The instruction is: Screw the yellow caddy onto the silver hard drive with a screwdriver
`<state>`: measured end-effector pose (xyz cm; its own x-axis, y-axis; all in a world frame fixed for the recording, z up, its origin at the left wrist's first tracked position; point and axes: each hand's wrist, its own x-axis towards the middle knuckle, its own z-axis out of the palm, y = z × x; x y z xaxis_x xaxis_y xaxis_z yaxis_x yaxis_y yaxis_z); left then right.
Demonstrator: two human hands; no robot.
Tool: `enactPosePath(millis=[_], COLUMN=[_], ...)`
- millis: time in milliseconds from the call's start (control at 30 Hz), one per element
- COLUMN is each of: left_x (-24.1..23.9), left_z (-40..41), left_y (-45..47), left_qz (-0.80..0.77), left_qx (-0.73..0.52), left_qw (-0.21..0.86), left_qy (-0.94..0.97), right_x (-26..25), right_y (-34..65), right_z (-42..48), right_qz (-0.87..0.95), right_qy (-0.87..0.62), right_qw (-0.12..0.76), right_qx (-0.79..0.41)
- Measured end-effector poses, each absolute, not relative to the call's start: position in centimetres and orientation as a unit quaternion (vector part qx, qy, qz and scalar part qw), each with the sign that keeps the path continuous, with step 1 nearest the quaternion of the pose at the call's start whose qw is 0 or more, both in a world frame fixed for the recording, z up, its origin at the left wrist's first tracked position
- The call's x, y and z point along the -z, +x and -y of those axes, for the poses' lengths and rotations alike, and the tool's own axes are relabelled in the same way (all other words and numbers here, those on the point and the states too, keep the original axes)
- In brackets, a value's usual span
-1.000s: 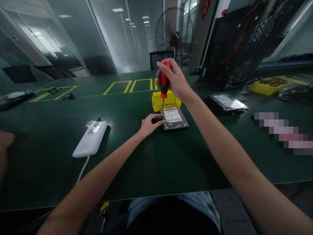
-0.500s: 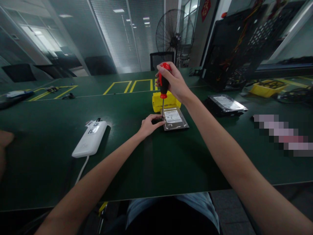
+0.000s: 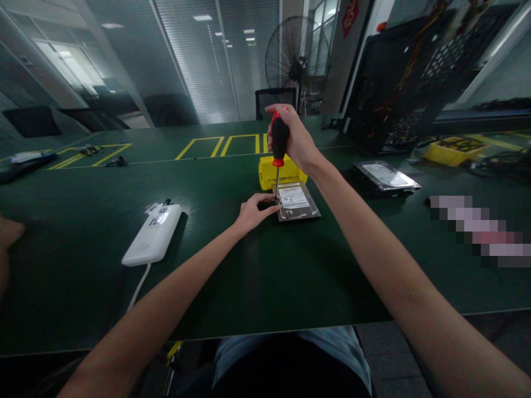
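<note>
A silver hard drive (image 3: 302, 211) with a white label lies flat on the green table, in front of a yellow plastic box (image 3: 266, 172). My right hand (image 3: 297, 137) is wrapped round the red and black handle of a screwdriver (image 3: 280, 138). The screwdriver stands nearly upright, its shaft pointing down to the drive's left edge; the very tip is hard to see between my fingers. My left hand (image 3: 251, 212) grips that same edge, thumb and forefinger on either side of the screwdriver tip.
To the right lie more hard drives (image 3: 384, 176), apparently stacked, before an open black computer case (image 3: 373, 94). A yellow tray (image 3: 452, 152) with cables stands farther right. A white power bank (image 3: 153, 235) with a cable lies on the left. Another person's hand (image 3: 9, 235) shows at the left edge.
My right hand has turned slightly on the screwdriver handle, with the fingers shifted at its top. The left hand and the hard drive stay in place.
</note>
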<state>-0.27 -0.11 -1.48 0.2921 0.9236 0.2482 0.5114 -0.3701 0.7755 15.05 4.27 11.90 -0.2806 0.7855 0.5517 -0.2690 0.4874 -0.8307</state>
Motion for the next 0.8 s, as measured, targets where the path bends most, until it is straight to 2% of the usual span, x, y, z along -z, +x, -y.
enactPosePath(millis=[800], left_x=[1.17], left_z=[0.29], left_y=[-0.10], left_qz=[-0.492], left_qx=[-0.346], left_qw=[0.298], left_qy=[0.741], right_x=[-11.85], right_y=[14.72], right_z=[-3.61], right_qz=[0.666], right_qy=[-0.209], right_qw=[0.545], right_qx=[-0.464])
